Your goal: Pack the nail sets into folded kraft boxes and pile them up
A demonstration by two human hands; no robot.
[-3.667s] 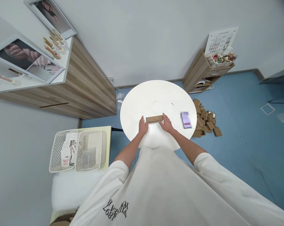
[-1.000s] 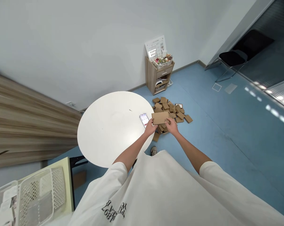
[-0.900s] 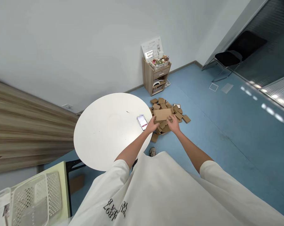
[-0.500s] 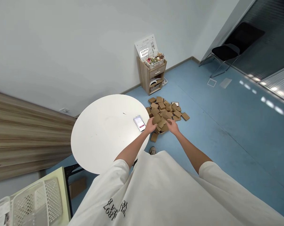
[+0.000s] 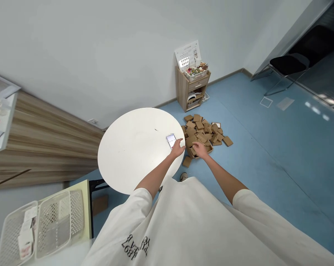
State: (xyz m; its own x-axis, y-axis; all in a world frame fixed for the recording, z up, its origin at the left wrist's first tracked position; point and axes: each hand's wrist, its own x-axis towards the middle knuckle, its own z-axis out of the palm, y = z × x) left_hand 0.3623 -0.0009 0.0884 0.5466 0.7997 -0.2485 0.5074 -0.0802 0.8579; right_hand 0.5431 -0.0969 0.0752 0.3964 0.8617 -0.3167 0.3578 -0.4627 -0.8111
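Note:
My left hand (image 5: 178, 148) hangs over the right edge of the white round table (image 5: 128, 155), its thumb and fingers apart and nothing between them. Beside it lies a phone (image 5: 170, 140) with a lit screen, partly covered by that hand. My right hand (image 5: 200, 149) is a short way to the right, above the heap of small brown cardboard boxes (image 5: 200, 125) on the floor. Its fingers are loosely bent and apart, with nothing in them. Some boxes near the bottom of the heap are hidden behind this hand.
A wooden cabinet (image 5: 183, 90) with a flower basket (image 5: 196, 71) stands against the wall. At lower left, white plastic baskets (image 5: 54, 225) sit on a side table. A black chair (image 5: 287, 65) is at far right. My shoe (image 5: 183, 176) shows below the heap.
The cardboard box, earlier held in both hands on the table and then above the heap, has been let go over the heap. My view swung right, then slightly back left.

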